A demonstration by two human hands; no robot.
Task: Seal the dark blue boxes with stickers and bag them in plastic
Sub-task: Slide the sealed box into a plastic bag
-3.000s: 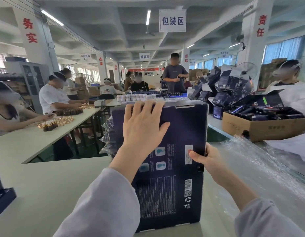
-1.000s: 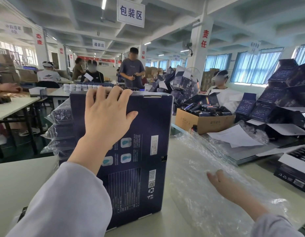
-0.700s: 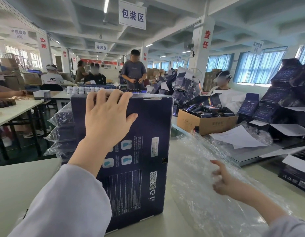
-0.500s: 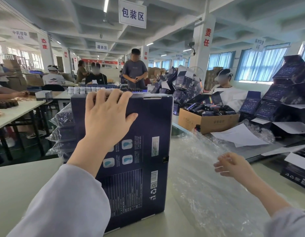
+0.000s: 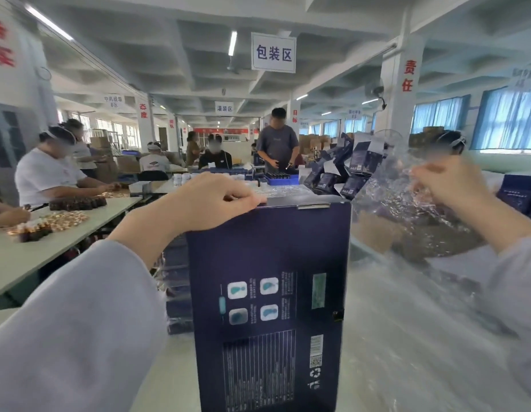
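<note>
Right hand [image 5: 448, 185], bag [image 5: 398, 215] now aloft

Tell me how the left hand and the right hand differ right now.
The left hand grips the top edge of the upright dark blue box; the right hand pinches a clear plastic bag. The left hand rests on the box; the right hand is held up in the air beside it. Both hold something.
</note>
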